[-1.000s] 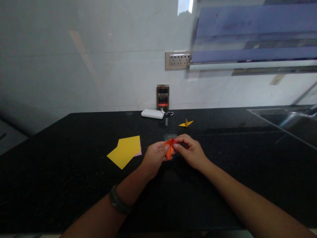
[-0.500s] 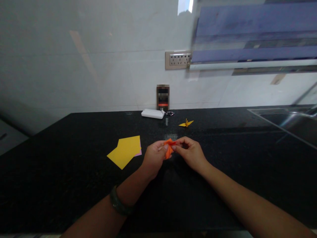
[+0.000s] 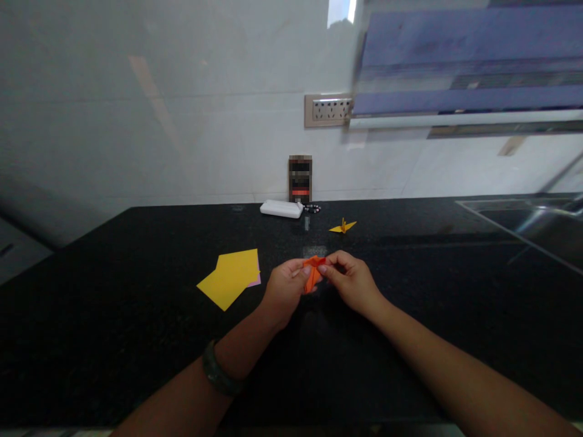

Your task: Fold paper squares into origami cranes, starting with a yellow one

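Between my two hands is a small piece of folded orange origami paper (image 3: 313,276), held just above the dark counter (image 3: 291,376). My left hand (image 3: 283,290) pinches its left side, thumb on top. My right hand (image 3: 353,280) is closed on its upper right corner between thumb and fingers. The fingertips hide parts of the folds. Yellow paper sheets (image 3: 232,276) lie to the left of my left hand, with a pink edge showing under them. Beyond my right hand stands a finished yellow paper crane (image 3: 343,226) with its wings spread.
A white oblong case (image 3: 281,209) with a beaded strap (image 3: 312,208) lies by the wall. Behind it a phone-like device (image 3: 300,178), its screen blurred, leans upright. A socket panel (image 3: 331,110) is on the wall. At the right is a sink (image 3: 542,224).
The orange paper has shifted slightly in my fingers, and its upper right part is opened a bit differently. My right thumb has moved a little on it. All else stays put.
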`<state>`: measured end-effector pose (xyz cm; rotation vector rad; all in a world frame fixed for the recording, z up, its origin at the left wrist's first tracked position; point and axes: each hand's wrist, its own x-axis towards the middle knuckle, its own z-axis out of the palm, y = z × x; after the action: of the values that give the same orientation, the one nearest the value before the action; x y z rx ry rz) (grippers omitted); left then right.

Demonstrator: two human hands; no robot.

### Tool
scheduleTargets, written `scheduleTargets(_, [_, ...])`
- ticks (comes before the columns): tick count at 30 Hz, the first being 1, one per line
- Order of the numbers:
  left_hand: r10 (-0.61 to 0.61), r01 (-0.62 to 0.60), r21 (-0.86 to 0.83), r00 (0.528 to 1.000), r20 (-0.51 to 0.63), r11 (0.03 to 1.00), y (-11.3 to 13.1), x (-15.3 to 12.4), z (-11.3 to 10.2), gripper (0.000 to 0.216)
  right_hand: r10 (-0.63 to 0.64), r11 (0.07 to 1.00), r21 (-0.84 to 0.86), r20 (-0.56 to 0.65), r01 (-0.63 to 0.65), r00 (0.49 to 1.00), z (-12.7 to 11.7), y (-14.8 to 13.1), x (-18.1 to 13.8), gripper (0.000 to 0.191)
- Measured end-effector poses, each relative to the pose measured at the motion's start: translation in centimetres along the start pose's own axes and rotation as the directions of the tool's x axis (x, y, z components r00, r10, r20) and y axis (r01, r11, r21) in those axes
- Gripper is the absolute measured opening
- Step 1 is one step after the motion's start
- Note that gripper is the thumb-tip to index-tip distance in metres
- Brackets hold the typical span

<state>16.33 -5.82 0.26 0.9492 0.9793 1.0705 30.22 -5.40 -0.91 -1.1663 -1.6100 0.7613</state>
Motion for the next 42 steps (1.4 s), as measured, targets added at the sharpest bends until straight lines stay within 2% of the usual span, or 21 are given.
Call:
scheduleTargets(6, [0.018, -0.023, 0.079, 0.998, 0.067, 0.997, -0.3, 0.1, 0.0, 0.023, -0.038, 0.998, 0.043, -0.018, 0.039, 0.999, -0.2, -0.6, 0.2, 0.011])
scheduleTargets(9, [0.037, -0.053, 0.155, 0.994, 0.103, 0.987, -0.3, 0.0, 0.0, 0.018, 0.095, 0.979, 0.177, 0.047, -0.102, 0.994, -0.2, -0.8, 0.2, 0.022])
scheduleTargets(12, [0.046, -0.074, 0.2, 0.989, 0.137, 0.977, -0.1, -0.2, 0.0, 0.014, 0.24, 0.906, 0.331, 0.113, -0.265, 0.964, 0.0, -1.0, 0.1, 0.029])
scheduleTargets(17, [0.051, -0.085, 0.197, 0.984, 0.173, 0.977, 0.2, -0.4, 0.1, 0.015, 0.311, 0.809, 0.491, 0.108, -0.323, 0.944, 0.2, -1.1, 0.2, 0.027])
scheduleTargets(24, [0.021, -0.055, 0.163, 0.98, 0.199, 0.985, -0.1, -0.4, 0.0, 0.024, 0.311, 0.845, 0.453, 0.016, -0.284, 0.95, 0.3, -0.9, 0.3, 0.026])
scheduleTargets(28, [0.006, -0.026, 0.167, 0.993, 0.12, 0.986, 0.0, -0.4, 0.0, 0.021, 0.279, 0.84, 0.466, 0.068, -0.277, 0.958, 0.3, -1.0, 0.2, 0.023])
scheduleTargets(32, [0.006, -0.028, 0.19, 0.994, 0.113, 0.981, 0.1, -0.4, 0.0, 0.017, 0.271, 0.827, 0.481, 0.111, -0.29, 0.956, 0.2, -0.9, 0.2, 0.02])
scheduleTargets(38, [0.02, -0.061, 0.251, 0.986, 0.163, 0.966, 0.3, -0.6, 0.1, 0.012, 0.37, 0.718, 0.6, 0.098, -0.352, 0.924, 0.2, -0.8, 0.2, 0.025])
scheduleTargets(42, [-0.002, -0.044, 0.228, 0.981, 0.196, 0.973, 0.1, -0.7, 0.1, 0.014, 0.43, 0.616, 0.671, 0.152, -0.412, 0.89, 0.2, -0.8, 0.4, 0.027])
